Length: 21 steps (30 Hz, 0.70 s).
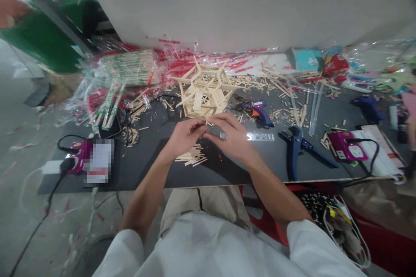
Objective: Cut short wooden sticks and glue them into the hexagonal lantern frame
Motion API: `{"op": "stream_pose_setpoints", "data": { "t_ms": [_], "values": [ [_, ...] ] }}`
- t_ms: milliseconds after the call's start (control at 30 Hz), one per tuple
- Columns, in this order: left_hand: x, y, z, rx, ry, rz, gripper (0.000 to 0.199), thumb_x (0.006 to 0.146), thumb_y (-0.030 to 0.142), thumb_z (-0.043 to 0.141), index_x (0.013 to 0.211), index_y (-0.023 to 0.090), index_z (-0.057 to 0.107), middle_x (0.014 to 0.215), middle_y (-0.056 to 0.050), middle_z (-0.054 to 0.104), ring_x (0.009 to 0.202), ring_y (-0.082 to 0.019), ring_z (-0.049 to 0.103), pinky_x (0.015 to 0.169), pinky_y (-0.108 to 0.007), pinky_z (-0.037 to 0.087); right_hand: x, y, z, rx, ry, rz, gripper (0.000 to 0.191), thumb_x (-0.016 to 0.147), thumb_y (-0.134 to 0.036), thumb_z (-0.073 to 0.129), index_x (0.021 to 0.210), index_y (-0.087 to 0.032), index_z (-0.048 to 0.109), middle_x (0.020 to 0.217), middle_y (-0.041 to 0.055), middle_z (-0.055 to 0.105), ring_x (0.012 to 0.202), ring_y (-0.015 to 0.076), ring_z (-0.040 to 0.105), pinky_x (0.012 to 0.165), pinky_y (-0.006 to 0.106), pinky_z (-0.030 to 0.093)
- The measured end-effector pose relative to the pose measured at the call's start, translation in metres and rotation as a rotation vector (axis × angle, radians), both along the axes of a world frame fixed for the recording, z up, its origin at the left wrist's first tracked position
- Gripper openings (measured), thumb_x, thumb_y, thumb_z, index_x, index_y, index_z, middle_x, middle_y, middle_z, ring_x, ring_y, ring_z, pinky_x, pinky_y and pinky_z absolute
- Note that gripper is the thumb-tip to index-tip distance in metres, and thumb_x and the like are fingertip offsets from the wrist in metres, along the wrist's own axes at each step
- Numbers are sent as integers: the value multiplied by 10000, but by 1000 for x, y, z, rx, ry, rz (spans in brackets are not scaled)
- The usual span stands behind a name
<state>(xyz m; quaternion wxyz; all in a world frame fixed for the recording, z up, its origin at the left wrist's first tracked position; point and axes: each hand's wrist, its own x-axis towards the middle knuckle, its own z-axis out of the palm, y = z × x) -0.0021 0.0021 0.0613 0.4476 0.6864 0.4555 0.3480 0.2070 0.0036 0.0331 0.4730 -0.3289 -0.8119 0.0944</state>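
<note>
My left hand (186, 136) and my right hand (230, 135) meet above the table with the fingertips pinched together. Short pale wooden sticks (209, 124) show between the fingers of both hands; the exact grip is partly hidden. Just beyond my hands stands a wooden stick model (208, 88), an open framework with points reaching outward. Below them lies a loose pile of cut sticks (191, 156). A clear ruler (261, 136) lies flat beside my right hand.
A blue glue gun (261, 112) rests right of the model, and a blue cutter (295, 153) lies nearer the front edge. Purple power adapters (349, 145) with cables sit at both sides. Bundled chopsticks (130, 67), plastic wrappers and wood scraps line the back.
</note>
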Motion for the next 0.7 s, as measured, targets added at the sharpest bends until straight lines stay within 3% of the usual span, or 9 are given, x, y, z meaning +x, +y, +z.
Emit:
{"op": "stream_pose_setpoints", "data": {
  "t_ms": [167, 367, 533, 700],
  "values": [
    [-9, 3, 0, -26, 23, 9, 336, 968, 466, 640, 791, 181, 673, 696, -3, 661, 665, -148, 591, 650, -267, 449, 1, 4, 0, -30, -114, -10, 457, 1053, -516, 718, 1425, -252, 726, 1226, 136, 743, 1129, 285, 723, 1001, 470, 628],
    [-8, 6, -14, -70, -49, 71, 317, 951, 470, 666, 839, 180, 727, 751, -20, 708, 642, -146, 622, 575, -242, 508, -7, 5, 4, -10, -269, -44, 390, 1060, -367, 703, 1420, -217, 710, 1214, 153, 743, 1139, 311, 714, 979, 496, 615],
    [-4, 7, -26, -117, -200, 142, 476, 958, 647, 698, 991, 173, 728, 770, -36, 729, 653, -176, 707, 486, -226, 525, -8, 17, 18, 23, -226, -49, 394, 1024, -312, 720, 1405, -213, 698, 1214, 141, 719, 1142, 300, 698, 992, 484, 608],
    [-5, 4, -35, -34, -189, 239, 465, 1009, 632, 686, 1131, 184, 684, 807, -54, 790, 720, -181, 769, 566, -225, 551, -4, 44, 30, 36, -210, -80, 426, 1005, -319, 716, 1420, -227, 686, 1164, 120, 670, 1058, 288, 664, 944, 483, 600]
  ]
}}
